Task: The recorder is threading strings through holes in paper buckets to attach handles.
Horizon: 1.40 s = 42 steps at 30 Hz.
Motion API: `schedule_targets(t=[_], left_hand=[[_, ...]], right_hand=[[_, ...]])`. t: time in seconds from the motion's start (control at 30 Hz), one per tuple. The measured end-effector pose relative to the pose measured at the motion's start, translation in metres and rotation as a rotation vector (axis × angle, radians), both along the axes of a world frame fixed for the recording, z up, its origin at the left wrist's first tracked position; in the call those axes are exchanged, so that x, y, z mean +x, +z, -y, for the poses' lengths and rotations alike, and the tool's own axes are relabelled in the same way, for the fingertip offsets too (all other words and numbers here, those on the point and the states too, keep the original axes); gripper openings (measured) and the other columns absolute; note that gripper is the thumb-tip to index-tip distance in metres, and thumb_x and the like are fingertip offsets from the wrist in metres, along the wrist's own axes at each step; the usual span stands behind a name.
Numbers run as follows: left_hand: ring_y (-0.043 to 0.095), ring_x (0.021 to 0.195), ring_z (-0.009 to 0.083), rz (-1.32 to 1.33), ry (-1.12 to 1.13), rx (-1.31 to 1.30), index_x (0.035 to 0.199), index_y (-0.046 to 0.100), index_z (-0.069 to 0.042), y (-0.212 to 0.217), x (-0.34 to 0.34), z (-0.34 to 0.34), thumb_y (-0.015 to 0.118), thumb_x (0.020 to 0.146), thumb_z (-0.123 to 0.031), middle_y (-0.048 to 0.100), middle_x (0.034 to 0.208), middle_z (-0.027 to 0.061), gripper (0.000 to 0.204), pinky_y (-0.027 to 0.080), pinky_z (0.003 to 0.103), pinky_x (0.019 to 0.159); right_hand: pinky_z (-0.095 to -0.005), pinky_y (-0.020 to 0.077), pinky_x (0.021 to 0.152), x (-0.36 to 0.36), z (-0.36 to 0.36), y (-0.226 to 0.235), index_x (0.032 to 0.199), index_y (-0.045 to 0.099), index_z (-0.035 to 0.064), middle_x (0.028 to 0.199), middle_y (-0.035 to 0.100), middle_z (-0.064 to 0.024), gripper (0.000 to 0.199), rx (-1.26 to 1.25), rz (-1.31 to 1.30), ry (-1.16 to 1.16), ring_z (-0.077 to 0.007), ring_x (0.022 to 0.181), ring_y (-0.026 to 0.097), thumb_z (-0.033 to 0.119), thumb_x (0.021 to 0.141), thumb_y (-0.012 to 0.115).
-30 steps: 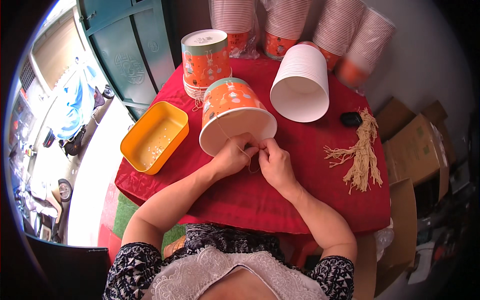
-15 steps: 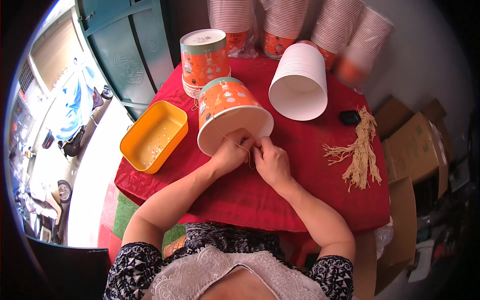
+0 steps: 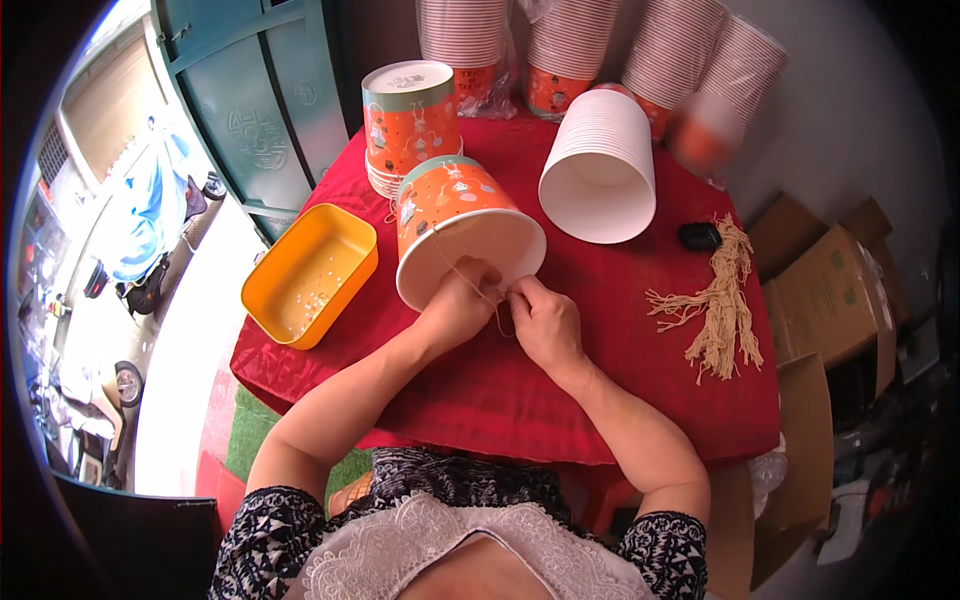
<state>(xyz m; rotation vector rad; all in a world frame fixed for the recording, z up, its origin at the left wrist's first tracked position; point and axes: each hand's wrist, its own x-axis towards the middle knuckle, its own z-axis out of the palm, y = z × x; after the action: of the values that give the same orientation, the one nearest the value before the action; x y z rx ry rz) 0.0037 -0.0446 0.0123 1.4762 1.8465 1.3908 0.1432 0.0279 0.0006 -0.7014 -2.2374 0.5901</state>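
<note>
A red cloth [image 3: 640, 330] covers the table. Tall stacks of tubs [image 3: 572, 40] stand at the back. In front of them, a white stack of tubs [image 3: 600, 140] lies on its side, its open end toward the person. To the left, an upside-down stack [image 3: 410, 120] shows orange and green. Just nearer sits the orange tub [image 3: 458, 195], tipped so its mouth faces the person. A yellow box [image 3: 310, 260] with white bits inside is left of it. A bundle of strings [image 3: 728, 310] lies at the right. The left hand [image 3: 462, 300] and right hand [image 3: 545, 318] meet at the tub's mouth. Their fingers are bent and pinched close, probably on the thin string [image 3: 455, 265], but the tips are hard to see. That string runs from the tub's side.
</note>
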Motion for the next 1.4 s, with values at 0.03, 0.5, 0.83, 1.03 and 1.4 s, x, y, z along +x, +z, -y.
schedule_targets(t=[0.03, 0.5, 0.83, 1.03, 1.4], left_hand=[[0.065, 0.069, 0.0339, -0.107, 0.019, 0.038, 0.078, 0.065, 0.005, -0.005, -0.002, 0.000, 0.061, 0.080, 0.000, 0.064, 0.077, 0.0211, 0.007, 0.052, 0.041, 0.063], [0.065, 0.081, 0.0337, -0.217, 0.022, -0.062, 0.080, 0.067, 0.004, -0.003, 0.002, 0.001, 0.066, 0.074, -0.001, 0.065, 0.088, 0.0200, 0.008, 0.052, 0.041, 0.071], [0.065, 0.071, 0.0372, -0.246, -0.008, 0.085, 0.075, 0.068, 0.006, -0.006, 0.001, -0.001, 0.062, 0.072, 0.002, 0.065, 0.076, 0.0248, 0.008, 0.052, 0.044, 0.064], [0.065, 0.071, 0.0357, -0.215, 0.006, 0.095, 0.074, 0.068, 0.006, -0.008, 0.001, -0.002, 0.063, 0.071, 0.002, 0.065, 0.075, 0.0237, 0.007, 0.052, 0.042, 0.063], [0.066, 0.071, 0.0359, -0.210, 0.006, 0.066, 0.074, 0.066, 0.007, -0.001, 0.003, 0.000, 0.063, 0.073, 0.002, 0.065, 0.076, 0.0233, 0.006, 0.052, 0.042, 0.064]], right_hand=[[-0.0447, 0.0520, 0.060, -0.001, 0.001, 0.001, 0.089, 0.063, 0.0031, 0.080, 0.068, -0.0177, 0.005, 0.000, -0.002, 0.004, -0.0381, 0.072, 0.066, 0.008, 0.088, 0.063], [-0.0451, 0.0515, 0.056, -0.001, 0.002, 0.000, 0.090, 0.057, 0.0049, 0.073, 0.066, -0.0154, 0.010, 0.009, -0.038, -0.030, -0.0364, 0.067, 0.067, 0.007, 0.085, 0.066], [-0.0445, 0.0518, 0.055, -0.001, 0.000, -0.002, 0.088, 0.059, 0.0048, 0.075, 0.067, -0.0146, 0.006, 0.120, -0.019, -0.009, -0.0355, 0.066, 0.066, 0.005, 0.085, 0.064], [-0.0451, 0.0529, 0.054, 0.001, 0.000, -0.003, 0.086, 0.058, 0.0047, 0.076, 0.067, -0.0162, 0.007, 0.204, -0.001, 0.032, -0.0360, 0.065, 0.066, 0.009, 0.085, 0.064], [-0.0404, 0.0518, 0.057, 0.001, -0.008, -0.006, 0.087, 0.066, 0.0016, 0.076, 0.068, -0.0179, 0.005, 0.033, -0.072, 0.080, -0.0339, 0.065, 0.067, 0.004, 0.084, 0.062]])
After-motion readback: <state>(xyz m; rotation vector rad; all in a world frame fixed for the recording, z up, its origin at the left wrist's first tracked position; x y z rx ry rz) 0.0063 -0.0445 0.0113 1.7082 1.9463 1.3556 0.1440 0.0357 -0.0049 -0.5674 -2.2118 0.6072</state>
